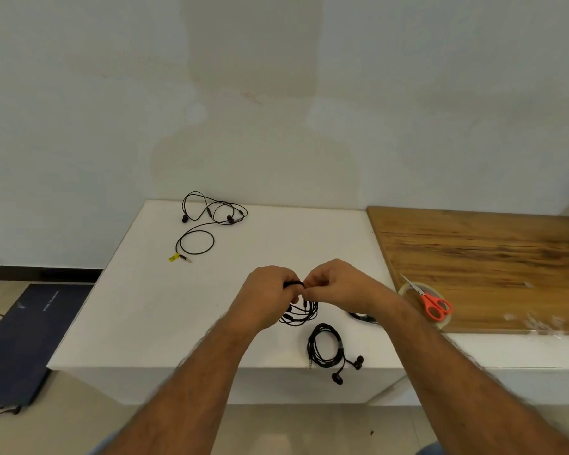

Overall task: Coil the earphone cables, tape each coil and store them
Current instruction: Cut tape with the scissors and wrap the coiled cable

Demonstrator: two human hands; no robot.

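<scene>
Above the white table (145,307), my left hand (268,295) grips the top of a black earphone coil (301,313) whose loops hang below the fingers. My right hand (334,287) pinches the same coil at its top, the fingertips of both hands meeting. A second coiled earphone (324,348) lies near the table's front edge with its two earbuds trailing over the edge. A loose, uncoiled earphone (207,221) with a yellow tag lies at the back left. Part of another black cable (362,317) shows under my right wrist.
A clear tape roll (440,318) sits at the left edge of a wooden board (490,264) on the right, with orange-handled scissors (436,305) resting on it. Small bits of clear tape (539,321) lie on the board's front edge. A dark flat box (23,339) lies on the floor at left.
</scene>
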